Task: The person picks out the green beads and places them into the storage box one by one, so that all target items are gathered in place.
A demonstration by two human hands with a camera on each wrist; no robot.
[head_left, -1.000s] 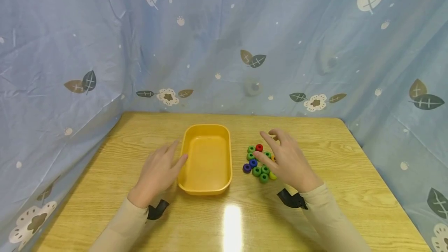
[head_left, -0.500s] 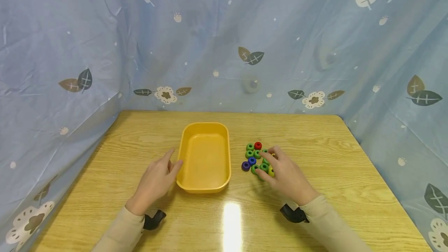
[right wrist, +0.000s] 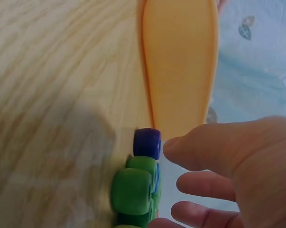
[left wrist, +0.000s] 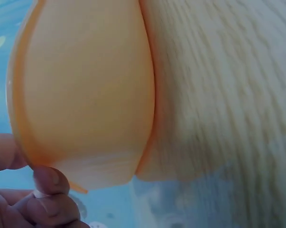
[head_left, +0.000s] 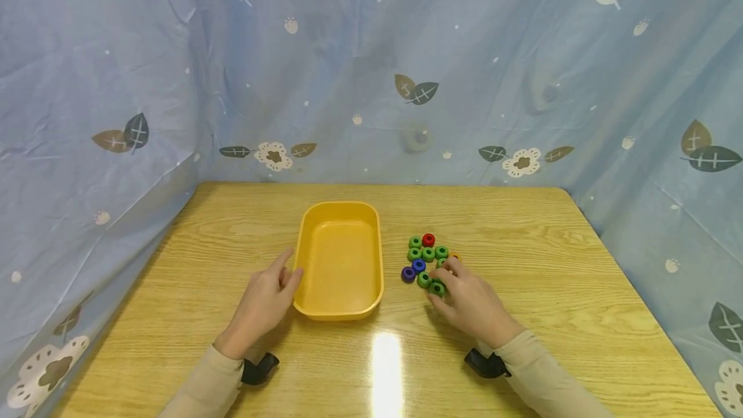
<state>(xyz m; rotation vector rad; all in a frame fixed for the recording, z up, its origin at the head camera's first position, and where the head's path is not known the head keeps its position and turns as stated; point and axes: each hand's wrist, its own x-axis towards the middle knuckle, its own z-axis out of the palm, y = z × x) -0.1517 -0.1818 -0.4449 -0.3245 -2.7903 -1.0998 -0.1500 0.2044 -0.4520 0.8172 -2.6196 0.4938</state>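
Observation:
An orange-yellow rectangular tray [head_left: 342, 276] stands left of the middle of the table. My left hand [head_left: 264, 298] grips its left rim, the thumb over the edge and curled fingers against the outer wall in the left wrist view. To the right lies a cluster of round beads with holes: several green beads [head_left: 428, 254], a red bead [head_left: 428, 240], a blue bead [head_left: 418, 266], a purple bead [head_left: 409, 274] and an orange bead [head_left: 455, 256]. Close over the cluster's near right side is my right hand [head_left: 473, 305], thumb and fingers apart. It hides some beads.
The wooden table [head_left: 499, 224] carries the tray and beads, with a gap between them. A blue patterned curtain [head_left: 348, 69] hangs behind and along both sides. Black wrist mounts [head_left: 486, 363] sit under both wrists.
My right hand has come down onto the near right of the beads, its fingers drawing closer together. My left hand has settled at the tray's rim from above it.

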